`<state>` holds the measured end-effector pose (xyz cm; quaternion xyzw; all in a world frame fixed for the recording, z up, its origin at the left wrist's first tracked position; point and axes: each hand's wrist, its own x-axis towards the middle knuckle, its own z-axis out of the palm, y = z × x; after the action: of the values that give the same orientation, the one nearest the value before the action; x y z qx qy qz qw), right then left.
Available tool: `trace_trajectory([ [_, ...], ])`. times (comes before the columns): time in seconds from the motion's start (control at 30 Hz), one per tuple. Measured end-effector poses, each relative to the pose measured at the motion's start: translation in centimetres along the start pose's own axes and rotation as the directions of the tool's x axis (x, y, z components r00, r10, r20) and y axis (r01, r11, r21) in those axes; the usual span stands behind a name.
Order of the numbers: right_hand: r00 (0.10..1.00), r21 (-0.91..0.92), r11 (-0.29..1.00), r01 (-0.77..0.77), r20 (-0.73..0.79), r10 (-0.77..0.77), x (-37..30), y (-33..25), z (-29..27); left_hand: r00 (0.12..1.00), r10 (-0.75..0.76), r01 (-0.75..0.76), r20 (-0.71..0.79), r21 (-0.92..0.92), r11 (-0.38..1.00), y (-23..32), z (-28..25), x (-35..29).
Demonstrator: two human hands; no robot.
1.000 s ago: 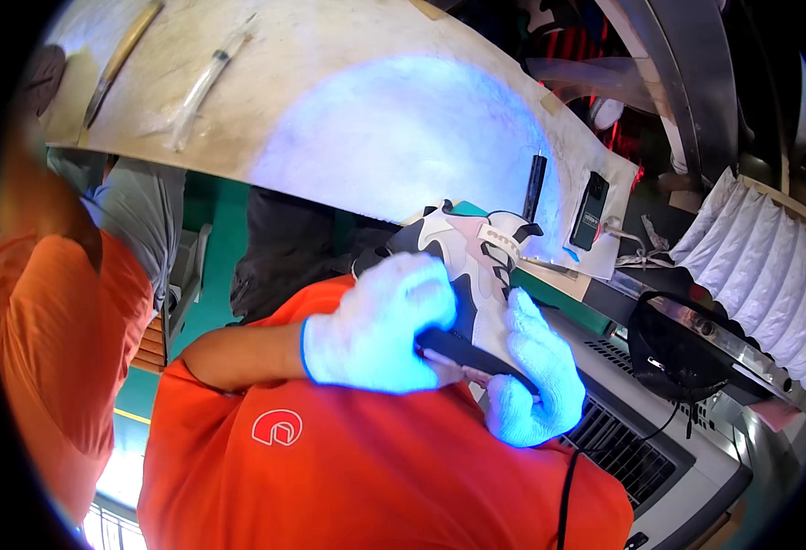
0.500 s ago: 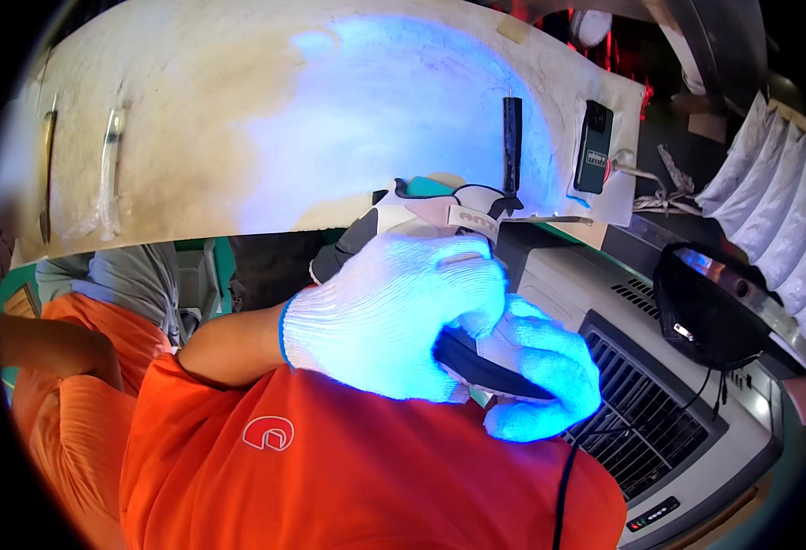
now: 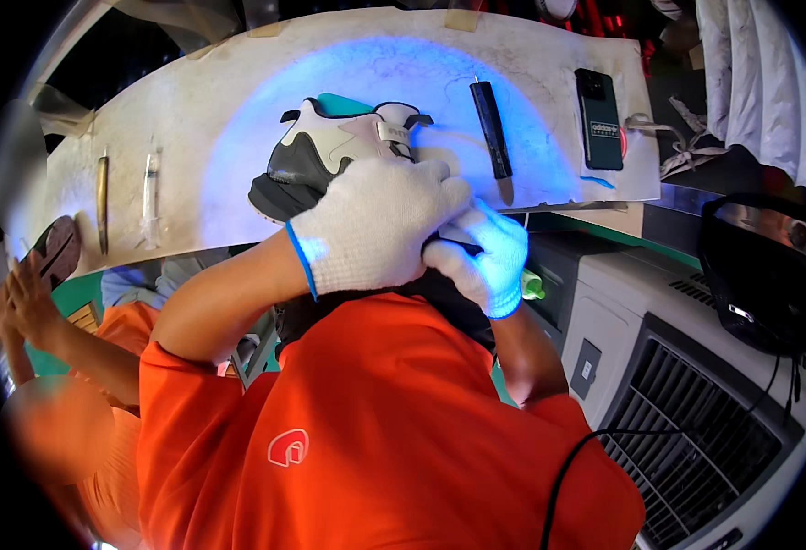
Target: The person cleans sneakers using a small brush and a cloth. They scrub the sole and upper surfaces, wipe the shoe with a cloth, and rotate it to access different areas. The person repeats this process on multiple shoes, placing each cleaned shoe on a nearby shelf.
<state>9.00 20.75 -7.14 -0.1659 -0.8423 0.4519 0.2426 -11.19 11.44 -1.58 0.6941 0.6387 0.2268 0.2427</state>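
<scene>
A sneaker (image 3: 325,147) with a pale grey and black upper and a teal lining is at the worktable's near edge, under a pool of blue light. My left hand (image 3: 380,225), in a white knit glove with a blue cuff, closes over its near part. Just right of it, my gloved right hand (image 3: 483,257) is curled at the shoe's near end, its fingertips against the left hand. The two hands hide most of that end. Beyond them lies a black-handled knife (image 3: 492,128), its blade pointing toward me.
A dark phone (image 3: 598,119) lies at the table's right. A syringe (image 3: 151,197) and a slim brown tool (image 3: 102,203) are at the left. A co-worker's hands (image 3: 32,298) hold a dark sole there. A grey air cooler (image 3: 618,316) stands on my right, with a black bag-like thing and cable.
The shoe and both hands have moved up and left, further over the table. My right hand is now tucked closer beside the left. A co-worker's hands with a sole have come into view.
</scene>
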Motion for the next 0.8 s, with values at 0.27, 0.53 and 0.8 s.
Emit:
trace_trajectory([
  [0.27, 0.981, 0.103, 0.991, 0.087, 0.166, -0.103, 1.4, 2.5, -2.9, 0.993, -0.117, 0.118, -0.014, 0.112, 0.987, 2.0, -0.2, 0.9],
  [0.53, 0.921, 0.173, 0.969, 0.176, 0.319, -0.224, 4.7, 3.6, -5.3, 0.962, -0.249, 0.253, -0.116, 0.018, 0.967, 3.3, -1.2, -0.7],
  [0.8, 0.931, 0.152, 0.973, 0.173, 0.298, -0.212, 4.1, 3.9, -4.7, 0.911, -0.409, 0.399, -0.044, 0.337, 0.853, 2.8, -2.2, -5.6],
])
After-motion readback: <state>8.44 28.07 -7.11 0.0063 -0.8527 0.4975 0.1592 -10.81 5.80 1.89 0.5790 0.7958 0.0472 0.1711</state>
